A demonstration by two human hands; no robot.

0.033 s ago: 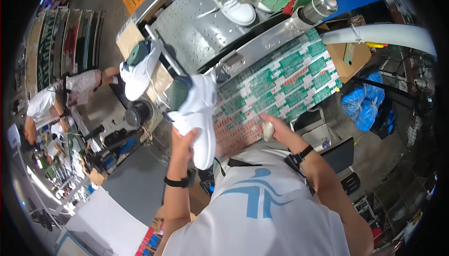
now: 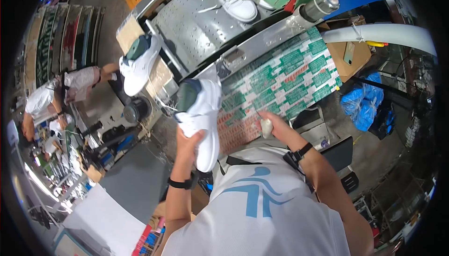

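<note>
My left hand (image 2: 187, 144) is closed round a white sneaker (image 2: 202, 122) with a dark green lining, its toe pointing toward me and its sole edge to the right. The thumb lies across the upper, and the other fingers are mostly hidden behind the shoe. A small off-white lump (image 2: 266, 128) is gripped in my right hand (image 2: 277, 124), with a thin dark tip sticking out past the fingers; its kind is unclear. This hand is over the near edge of a green-and-white patterned surface (image 2: 285, 85), apart from the shoe. Another white sneaker (image 2: 140, 64) rests on the stand at left.
Beyond lies a perforated metal conveyor (image 2: 196, 26) carrying white shoes (image 2: 238, 8). A steel flask (image 2: 319, 7) stands on its rail. Blue bags (image 2: 365, 101) lie at right, below a white tube (image 2: 379, 35). Another person (image 2: 44, 99) works at far left.
My left hand and the sneaker have shifted slightly to the right, with the shoe a little lower. The right hand has barely moved and keeps its hold.
</note>
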